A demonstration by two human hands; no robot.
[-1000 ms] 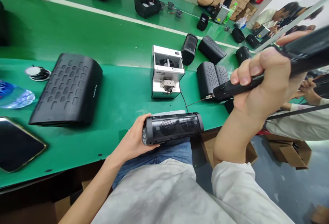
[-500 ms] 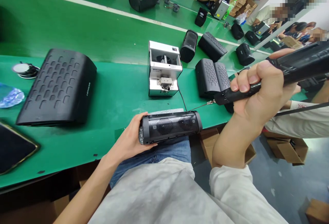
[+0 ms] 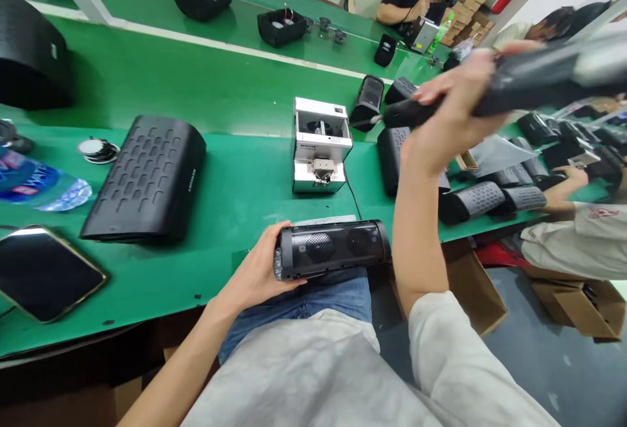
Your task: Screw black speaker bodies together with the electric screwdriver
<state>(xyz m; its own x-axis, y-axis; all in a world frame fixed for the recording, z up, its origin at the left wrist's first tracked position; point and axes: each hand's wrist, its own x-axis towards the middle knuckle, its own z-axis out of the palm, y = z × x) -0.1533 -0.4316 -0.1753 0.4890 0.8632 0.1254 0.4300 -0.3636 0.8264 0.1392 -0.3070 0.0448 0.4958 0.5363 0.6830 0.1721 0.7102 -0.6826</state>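
My left hand (image 3: 267,260) grips the left end of a black speaker (image 3: 337,245) with two round perforated grilles. The speaker lies on its long side at the table's front edge, above my lap. My right hand (image 3: 453,104), raised and blurred, is wrapped round a black electric screwdriver (image 3: 519,87). Its tip points left, well above the table and apart from the speaker. Beyond the speaker stands a small white screw feeder (image 3: 321,146). A light grey strip (image 3: 323,220) shows behind the speaker.
Left on the green table are a large black speaker housing (image 3: 147,179), a phone (image 3: 49,273) and a water bottle (image 3: 39,182). More black speakers (image 3: 477,200) stand at right. A co-worker's hand (image 3: 571,182) is there too. Cardboard boxes (image 3: 475,290) sit below the edge.
My right hand has moved the screwdriver up and left, away from the speaker toward the feeder's far side. My left hand keeps its hold. The view has shifted slightly.
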